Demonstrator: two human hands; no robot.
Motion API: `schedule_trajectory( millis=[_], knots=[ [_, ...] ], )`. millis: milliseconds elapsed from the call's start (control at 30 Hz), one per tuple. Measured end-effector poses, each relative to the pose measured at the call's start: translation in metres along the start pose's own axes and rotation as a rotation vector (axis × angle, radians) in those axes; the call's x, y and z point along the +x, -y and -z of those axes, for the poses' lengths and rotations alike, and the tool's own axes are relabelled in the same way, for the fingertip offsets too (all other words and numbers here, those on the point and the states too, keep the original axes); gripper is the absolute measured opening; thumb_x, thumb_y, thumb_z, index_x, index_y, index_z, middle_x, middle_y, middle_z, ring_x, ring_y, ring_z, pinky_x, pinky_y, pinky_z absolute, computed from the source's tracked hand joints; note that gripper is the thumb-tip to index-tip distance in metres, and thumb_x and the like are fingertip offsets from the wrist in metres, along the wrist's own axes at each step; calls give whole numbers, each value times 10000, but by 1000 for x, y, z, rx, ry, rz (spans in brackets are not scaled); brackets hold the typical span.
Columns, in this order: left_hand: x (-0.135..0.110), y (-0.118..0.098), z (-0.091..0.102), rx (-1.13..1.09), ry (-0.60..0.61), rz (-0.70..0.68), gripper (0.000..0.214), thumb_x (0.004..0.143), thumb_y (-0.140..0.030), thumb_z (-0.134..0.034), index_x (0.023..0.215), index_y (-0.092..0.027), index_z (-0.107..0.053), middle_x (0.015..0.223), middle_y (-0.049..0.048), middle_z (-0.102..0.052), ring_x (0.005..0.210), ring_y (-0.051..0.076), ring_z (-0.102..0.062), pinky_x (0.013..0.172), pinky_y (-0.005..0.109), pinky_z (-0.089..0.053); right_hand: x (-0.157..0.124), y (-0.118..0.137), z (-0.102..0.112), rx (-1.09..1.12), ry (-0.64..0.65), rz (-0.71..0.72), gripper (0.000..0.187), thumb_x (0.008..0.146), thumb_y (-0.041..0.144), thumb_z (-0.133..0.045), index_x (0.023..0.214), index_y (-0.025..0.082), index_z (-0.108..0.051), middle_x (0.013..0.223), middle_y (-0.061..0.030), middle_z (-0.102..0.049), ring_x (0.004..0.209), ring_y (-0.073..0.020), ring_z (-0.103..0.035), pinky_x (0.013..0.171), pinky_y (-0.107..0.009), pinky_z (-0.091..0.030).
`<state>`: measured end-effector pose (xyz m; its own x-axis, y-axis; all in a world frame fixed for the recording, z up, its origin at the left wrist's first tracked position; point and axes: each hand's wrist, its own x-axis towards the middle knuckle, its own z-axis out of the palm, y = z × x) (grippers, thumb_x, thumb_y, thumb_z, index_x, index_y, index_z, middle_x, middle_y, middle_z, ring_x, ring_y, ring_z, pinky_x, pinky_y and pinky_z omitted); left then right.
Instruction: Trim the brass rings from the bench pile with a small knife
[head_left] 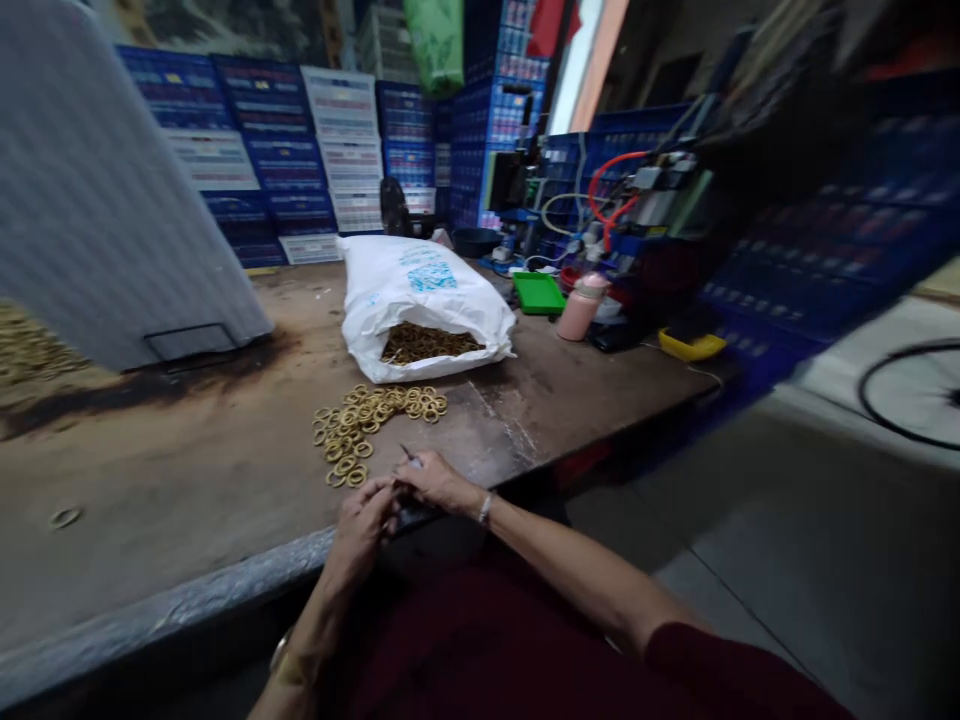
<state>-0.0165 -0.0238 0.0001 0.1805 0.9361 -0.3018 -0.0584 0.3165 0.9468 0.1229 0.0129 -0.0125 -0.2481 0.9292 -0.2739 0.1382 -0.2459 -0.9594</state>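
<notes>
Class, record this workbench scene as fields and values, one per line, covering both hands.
Setting: wooden workbench
Left hand: at the bench edge, meeting the other hand
Right hand: pinching a thin object, too small to identify
Nearest: loose pile of brass rings
Behind: open white sack holding more rings
Further back: green tray, pink bottle

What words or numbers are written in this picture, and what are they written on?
No text here can be read.
White sack: blue print on top, too blurred to read.
Stacked crates at the back: rows of marks, too small and blurred to tell whether they are writing.
Pink bottle: no writing shows.
</notes>
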Motion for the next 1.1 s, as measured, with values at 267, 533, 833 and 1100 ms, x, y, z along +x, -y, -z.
schedule_trajectory(
  millis=[267, 533, 833, 1100],
  knots=[
    [-2, 7, -3, -196, 14, -33, 284, 705, -424, -587, 726, -149, -521, 584, -27, -522, 385, 46, -436, 344, 155, -260, -5, 3, 1, -32, 98, 60, 285, 722, 452, -536, 728, 171, -491, 452, 87, -428, 344, -39, -309, 324, -159, -230],
    [-4, 11, -1, -279, 0, -48, 303, 726, -442, -590, 755, -156, -493, 597, -42, -512, 394, 39, -427, 355, 156, -272, 4, 4, -1, -98, 65, 43, 289, 727, 461, -510, 753, 174, -513, 520, 58, -494, 357, -54, -349, 346, -178, -267],
    [-2, 7, -5, -186, -84, -111, 285, 770, -442, -554, 753, -162, -502, 599, -40, -517, 418, 43, -414, 393, 165, -320, -2, 1, 14, -637, 171, 475, 124, 746, 152, -445, 701, 184, -556, 602, 17, -538, 544, -101, -452, 538, -202, -327],
    [5, 5, -10, -97, -109, -93, 306, 776, -471, -534, 752, -170, -490, 562, -42, -505, 418, 56, -414, 401, 172, -328, 1, -1, 15, -681, 174, 504, 129, 725, 105, -434, 669, 184, -518, 558, 23, -503, 494, -95, -395, 496, -195, -275]
  ],
)
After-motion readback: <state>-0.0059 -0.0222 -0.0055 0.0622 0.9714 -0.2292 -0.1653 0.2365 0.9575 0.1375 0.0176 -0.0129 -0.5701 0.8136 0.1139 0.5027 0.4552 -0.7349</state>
